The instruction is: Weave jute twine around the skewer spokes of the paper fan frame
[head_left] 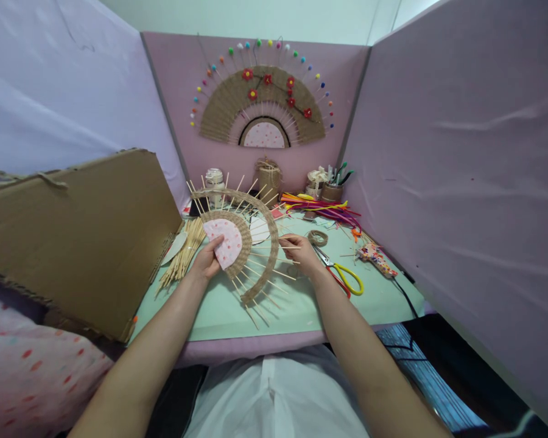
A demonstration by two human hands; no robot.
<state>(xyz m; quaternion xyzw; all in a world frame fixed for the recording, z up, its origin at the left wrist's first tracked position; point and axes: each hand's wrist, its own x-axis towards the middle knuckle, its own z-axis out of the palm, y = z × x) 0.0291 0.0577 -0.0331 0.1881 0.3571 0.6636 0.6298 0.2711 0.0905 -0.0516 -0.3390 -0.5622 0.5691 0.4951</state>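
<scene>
A half-round fan frame (245,238) of thin wooden sticks and tan woven bands is held up over the table, its curved side to the right. At its middle is a half-circle of pink spotted cloth. My left hand (209,258) grips that cloth part, thumb on the front and the other fingers behind. My right hand (300,250) is closed at the outer band, its fingers pinched around the stick ends there. Whether it holds the band or only a stick, I cannot tell. Below the frame, the mint-green tabletop (219,322) shows between the sticks.
Scissors (344,274), a twine roll (318,238) and a patterned glue gun (377,260) lie to the right. Wooden sticks (182,252) and a large cardboard sheet (77,237) are at left. Jars, a twine spool (268,182) and pipe cleaners (319,205) line the back; a finished fan (262,103) hangs above.
</scene>
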